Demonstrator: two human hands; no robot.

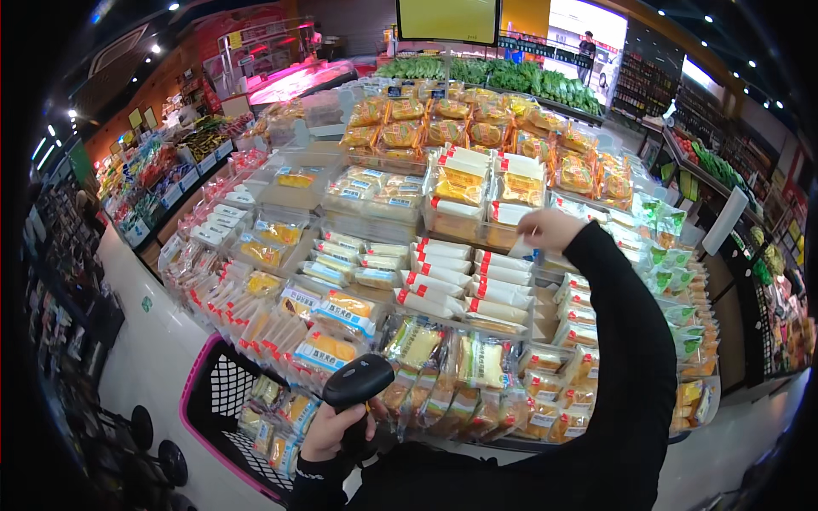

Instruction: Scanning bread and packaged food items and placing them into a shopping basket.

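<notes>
My left hand [333, 429] is closed around the handle of a black handheld barcode scanner [359, 381], low in the picture in front of the bread display. My right hand [551, 230] reaches over the display, its fingers bent at a small white card [521, 248] at the edge of a clear bin; whether they grip it is unclear. Just left of that hand stand packs of bread in white and red wrappers [517, 185]. Below it lie rows of white wrapped packs with red ends [501, 287]. Nearer to me are bagged bread loaves [482, 361] in clear film.
A black basket with a pink rim [192, 389] holds several bread packs [297, 409] at the lower left. Clear plastic dividers [377, 220] split the display. Behind it are leafy greens [543, 80] and a hanging sign panel [447, 20]. A person [586, 54] stands far off.
</notes>
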